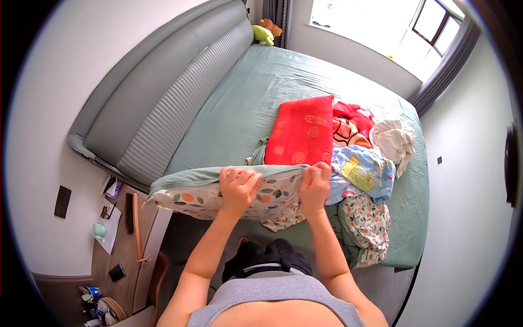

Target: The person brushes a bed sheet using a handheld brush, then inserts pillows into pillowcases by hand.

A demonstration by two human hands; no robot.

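My left hand is closed over the upper edge of a pillowcase, white with printed oranges and leaves and pale green on its other side. A fist is formed by my right hand, pinching the pillowcase's right end. The cloth hangs at the near side of the bed, stretched between the hands and out to the left. Whether a pillow is inside I cannot tell. Just beyond my right hand lies a flat red patterned piece, partly covered by the green edge of the pillowcase.
On the green bed sheet lie a blue cartoon-print cloth, a bunched orange-print cloth and a white cloth. A grey headboard runs along the left. The side table holds a brush and small items.
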